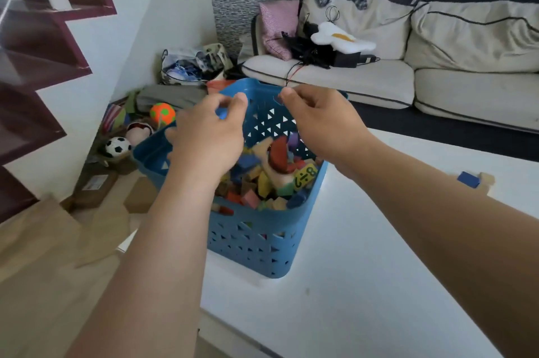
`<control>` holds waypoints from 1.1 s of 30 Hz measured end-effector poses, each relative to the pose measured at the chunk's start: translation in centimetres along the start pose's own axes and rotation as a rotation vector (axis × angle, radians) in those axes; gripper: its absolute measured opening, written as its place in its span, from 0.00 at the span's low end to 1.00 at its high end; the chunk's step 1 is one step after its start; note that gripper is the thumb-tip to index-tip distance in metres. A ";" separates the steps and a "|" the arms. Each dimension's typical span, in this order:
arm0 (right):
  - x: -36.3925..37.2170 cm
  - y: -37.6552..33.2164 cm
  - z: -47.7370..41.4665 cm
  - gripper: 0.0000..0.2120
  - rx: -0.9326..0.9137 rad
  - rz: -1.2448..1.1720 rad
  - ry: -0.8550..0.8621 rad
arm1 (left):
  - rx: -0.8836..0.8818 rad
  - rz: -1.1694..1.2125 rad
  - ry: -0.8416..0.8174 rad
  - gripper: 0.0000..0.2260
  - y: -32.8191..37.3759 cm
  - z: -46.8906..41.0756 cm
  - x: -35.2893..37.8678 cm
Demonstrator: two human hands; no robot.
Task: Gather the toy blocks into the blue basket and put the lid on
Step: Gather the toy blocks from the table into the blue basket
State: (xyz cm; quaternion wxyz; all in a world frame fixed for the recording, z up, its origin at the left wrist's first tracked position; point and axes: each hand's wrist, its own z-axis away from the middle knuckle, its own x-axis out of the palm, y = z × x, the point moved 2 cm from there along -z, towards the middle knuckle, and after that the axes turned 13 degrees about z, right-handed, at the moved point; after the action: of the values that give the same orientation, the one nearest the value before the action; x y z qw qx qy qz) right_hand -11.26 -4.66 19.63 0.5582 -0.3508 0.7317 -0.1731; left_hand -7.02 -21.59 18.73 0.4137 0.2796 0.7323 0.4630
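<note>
The blue basket (256, 244), heaped with hard little blocks (262, 182) and probably hefty, sits at the white table's (364, 270) left edge, best lifted by its stiff rim, while left hand (207, 139) and right hand (318, 124) hover curled above it, and I cannot tell if either holds anything.

White table (364, 270): blue basket (256, 244), loose blocks (468, 179)

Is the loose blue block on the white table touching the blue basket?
Apart. The head view shows the blue block lying well right of the blue basket, with bare white table between them.
</note>
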 end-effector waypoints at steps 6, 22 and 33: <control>-3.1 3.6 1.2 0.15 0.015 0.044 0.111 | 0.135 0.199 0.036 0.08 2.6 0.9 1.5; -10.1 26.2 12.2 0.17 0.279 0.557 0.065 | 0.175 0.293 -0.410 0.13 4.7 12.5 25.8; -13.8 41.2 7.9 0.22 0.363 0.642 0.134 | 0.228 -0.207 -0.433 0.30 -5.4 6.3 37.8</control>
State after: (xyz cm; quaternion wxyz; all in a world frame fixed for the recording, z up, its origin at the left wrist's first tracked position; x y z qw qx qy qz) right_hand -15.24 34.74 0.12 0.5881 0.0131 0.7967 -0.1386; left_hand -20.68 8.96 -0.76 0.5719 0.3407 0.6987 0.2623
